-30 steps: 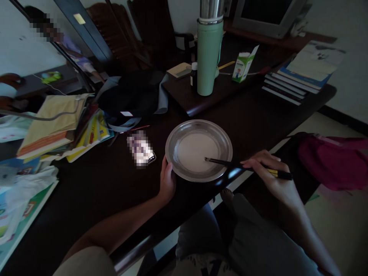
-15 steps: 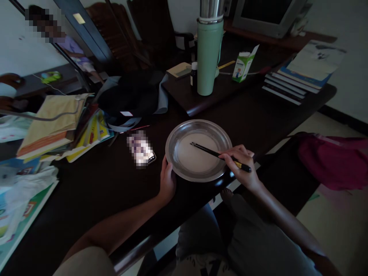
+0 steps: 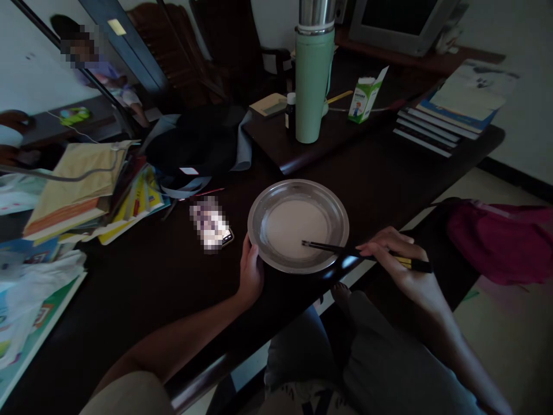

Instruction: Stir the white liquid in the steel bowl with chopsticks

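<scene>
Seemingly midway: right hand [image 3: 404, 262] pinches chopsticks [image 3: 332, 248], tips left of it in pale liquid [image 3: 289, 222]; left hand [image 3: 250, 268] clasps plate [image 3: 259, 207] rim. Liquid looks smooth, stirring likely unfinished.

Silver-grey plate [image 3: 259, 202] holding milky white liquid [image 3: 287, 222]; the chopsticks [image 3: 332, 248] in it are black (a yellow band near the grip). Behind the plate, the flask [image 3: 311, 86] is pale green, steel-capped; right of the plate, a magenta bag [image 3: 501, 242]; beneath, a dark brown table [image 3: 151, 276].

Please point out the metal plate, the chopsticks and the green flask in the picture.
metal plate [image 3: 257, 219]: head view, bare left rim.
chopsticks [image 3: 330, 248]: head view, dark shafts over the plate.
green flask [image 3: 314, 86]: head view, middle of its green body.
</scene>
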Demonstrator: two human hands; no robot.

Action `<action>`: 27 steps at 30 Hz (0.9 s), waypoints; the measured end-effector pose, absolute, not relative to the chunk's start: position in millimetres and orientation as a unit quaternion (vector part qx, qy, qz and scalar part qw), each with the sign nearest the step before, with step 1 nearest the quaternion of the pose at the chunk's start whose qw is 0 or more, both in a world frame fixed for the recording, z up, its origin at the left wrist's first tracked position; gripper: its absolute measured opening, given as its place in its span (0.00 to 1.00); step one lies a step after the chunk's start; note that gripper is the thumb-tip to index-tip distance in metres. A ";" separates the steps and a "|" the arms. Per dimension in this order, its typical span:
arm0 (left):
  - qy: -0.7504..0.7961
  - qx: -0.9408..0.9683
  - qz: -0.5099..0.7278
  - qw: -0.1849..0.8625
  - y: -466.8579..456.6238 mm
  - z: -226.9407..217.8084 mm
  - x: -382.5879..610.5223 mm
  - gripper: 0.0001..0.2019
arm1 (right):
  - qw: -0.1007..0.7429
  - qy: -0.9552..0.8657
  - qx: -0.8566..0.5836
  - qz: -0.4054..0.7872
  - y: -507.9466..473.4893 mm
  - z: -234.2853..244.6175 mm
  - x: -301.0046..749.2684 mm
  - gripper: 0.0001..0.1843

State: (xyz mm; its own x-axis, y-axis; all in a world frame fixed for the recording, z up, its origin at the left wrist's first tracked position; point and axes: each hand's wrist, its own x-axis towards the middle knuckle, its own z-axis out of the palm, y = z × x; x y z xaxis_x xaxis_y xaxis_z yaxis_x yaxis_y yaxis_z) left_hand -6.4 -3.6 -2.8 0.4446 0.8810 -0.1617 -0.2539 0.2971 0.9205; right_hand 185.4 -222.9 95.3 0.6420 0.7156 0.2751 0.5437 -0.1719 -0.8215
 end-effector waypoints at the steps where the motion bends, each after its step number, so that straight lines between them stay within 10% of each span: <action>1: 0.353 0.441 0.392 0.726 -3.7 -2.2 -6.2 0.24 | 0.493 -0.425 -0.754 0.094 -220.7 93.8 184.0 0.12; 18: 0.351 0.453 0.382 0.725 -5.0 2.1 -5.3 0.25 | 0.456 -0.412 -0.787 -0.047 -189.1 67.0 187.1 0.13; 27: 0.348 0.469 0.382 0.716 -3.9 -0.3 -6.5 0.24 | 0.489 -0.392 -0.777 0.062 -226.1 97.6 185.0 0.13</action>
